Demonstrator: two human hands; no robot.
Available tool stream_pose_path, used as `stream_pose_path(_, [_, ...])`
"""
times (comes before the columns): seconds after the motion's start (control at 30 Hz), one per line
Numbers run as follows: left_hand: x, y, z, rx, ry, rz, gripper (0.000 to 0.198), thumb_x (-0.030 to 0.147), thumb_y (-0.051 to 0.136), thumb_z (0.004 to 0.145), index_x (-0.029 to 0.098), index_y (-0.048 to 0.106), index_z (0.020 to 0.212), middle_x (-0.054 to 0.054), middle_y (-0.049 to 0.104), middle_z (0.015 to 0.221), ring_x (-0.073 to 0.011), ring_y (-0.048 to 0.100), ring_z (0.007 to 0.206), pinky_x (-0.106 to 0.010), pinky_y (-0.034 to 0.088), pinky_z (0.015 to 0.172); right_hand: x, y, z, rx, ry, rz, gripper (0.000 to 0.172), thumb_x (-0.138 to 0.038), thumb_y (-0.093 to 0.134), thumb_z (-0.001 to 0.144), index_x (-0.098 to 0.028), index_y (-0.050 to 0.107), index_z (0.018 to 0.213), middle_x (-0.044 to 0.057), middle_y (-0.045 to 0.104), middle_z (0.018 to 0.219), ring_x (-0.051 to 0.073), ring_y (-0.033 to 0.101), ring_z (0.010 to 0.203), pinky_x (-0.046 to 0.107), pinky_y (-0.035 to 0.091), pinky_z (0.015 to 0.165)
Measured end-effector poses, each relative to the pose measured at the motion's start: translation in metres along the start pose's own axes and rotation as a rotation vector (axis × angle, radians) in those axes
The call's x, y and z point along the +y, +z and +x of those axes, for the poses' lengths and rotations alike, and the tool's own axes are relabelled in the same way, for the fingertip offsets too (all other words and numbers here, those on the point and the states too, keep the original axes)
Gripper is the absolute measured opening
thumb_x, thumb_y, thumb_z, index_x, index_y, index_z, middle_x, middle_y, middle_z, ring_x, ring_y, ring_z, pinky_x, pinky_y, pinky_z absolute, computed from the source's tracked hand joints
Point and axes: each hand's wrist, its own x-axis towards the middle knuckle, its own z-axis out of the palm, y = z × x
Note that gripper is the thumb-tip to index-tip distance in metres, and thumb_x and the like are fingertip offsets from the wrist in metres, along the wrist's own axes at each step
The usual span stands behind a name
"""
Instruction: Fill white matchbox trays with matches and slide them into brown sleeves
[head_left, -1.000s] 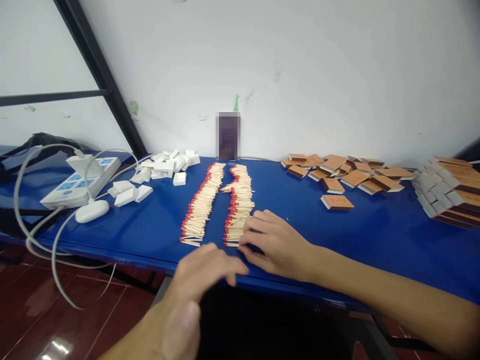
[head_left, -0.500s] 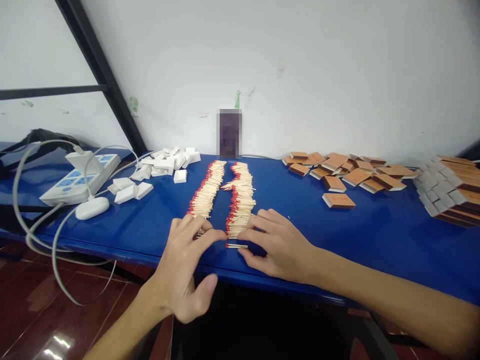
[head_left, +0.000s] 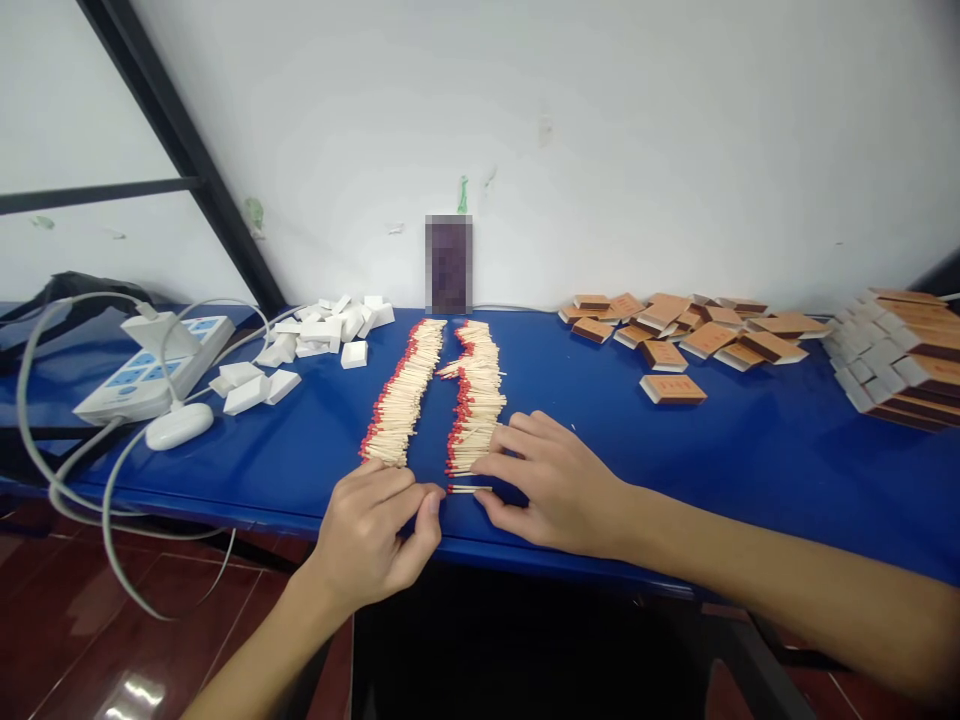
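Two long rows of red-headed matches lie on the blue table, a left row and a right row. A few loose matches lie just in front of the right row, heads to the left. My left hand is closed, thumb and index finger together beside the heads of these loose matches; whether anything is between the fingertips is too small to tell. My right hand rests at the other end, its thumb and index finger apart around the stick ends.
White inner trays and a power strip with white cables are at the left. Orange matchbox sleeves are scattered at the right, beside stacked matchboxes. A pixelated dark object stands against the wall.
My left hand has moved down towards the table's front edge, and its thumb has come up to the index finger. My right hand has hardly moved. The view has shifted slightly.
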Motion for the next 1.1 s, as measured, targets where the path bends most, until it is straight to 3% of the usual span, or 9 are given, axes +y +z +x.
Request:
stream_pose_path(0.2, [0.001, -0.0035, -0.0008, -0.026, -0.059, 0.003, 0.013, 0.021, 0.05, 0.092, 0.018, 0.063, 0.092, 0.0, 0.066, 0.072, -0.0118, 0.058, 0.057, -0.026, 0.045, 0.058, 0.0002, 0.0003, 0.0, 0.001, -0.023, -0.017, 0.016, -0.027, 0.06, 0.089, -0.018, 0.07, 0.08, 0.004, 0.063, 0.077, 0.017, 0.046, 0.074, 0.033, 0.031, 0.069])
stream_pose_path(0.33, [0.0009, -0.0031, -0.0002, -0.052, -0.032, 0.105, 0.021, 0.027, 0.056, 0.088, 0.015, 0.068, 0.101, -0.005, 0.059, 0.078, -0.0178, 0.053, 0.069, -0.031, 0.044, 0.063, 0.0004, 0.0012, -0.0005, 0.028, -0.031, -0.041, 0.017, -0.027, 0.061, 0.088, -0.017, 0.07, 0.077, 0.004, 0.063, 0.076, 0.018, 0.046, 0.075, 0.033, 0.03, 0.069])
stream_pose_path(0.7, [0.0023, -0.004, 0.0034, -0.125, 0.004, 0.149, 0.021, 0.03, 0.058, 0.089, 0.018, 0.073, 0.098, -0.005, 0.048, 0.081, -0.0194, 0.043, 0.075, -0.034, 0.036, 0.068, -0.0002, 0.0014, -0.0005, 0.053, -0.03, -0.045, 0.017, -0.027, 0.063, 0.086, -0.017, 0.07, 0.074, 0.004, 0.063, 0.075, 0.018, 0.046, 0.074, 0.033, 0.03, 0.069])
stream_pose_path(0.9, [0.0034, -0.0032, 0.0035, -0.14, -0.017, 0.176, 0.027, 0.031, 0.056, 0.09, 0.015, 0.071, 0.106, -0.006, 0.051, 0.084, -0.0205, 0.045, 0.078, -0.035, 0.037, 0.07, 0.0001, 0.001, -0.0002, 0.057, -0.04, -0.045, 0.018, -0.026, 0.062, 0.087, -0.017, 0.069, 0.073, 0.003, 0.063, 0.075, 0.016, 0.044, 0.071, 0.032, 0.03, 0.068])
stream_pose_path(1.1, [0.0038, -0.0024, 0.0039, -0.135, -0.015, 0.182, 0.023, 0.031, 0.057, 0.09, 0.017, 0.072, 0.099, -0.006, 0.053, 0.081, -0.0204, 0.046, 0.076, -0.035, 0.037, 0.069, 0.0007, 0.001, 0.0, 0.047, -0.031, -0.041, 0.018, -0.026, 0.062, 0.087, -0.017, 0.068, 0.073, 0.003, 0.062, 0.074, 0.016, 0.044, 0.071, 0.032, 0.029, 0.068])
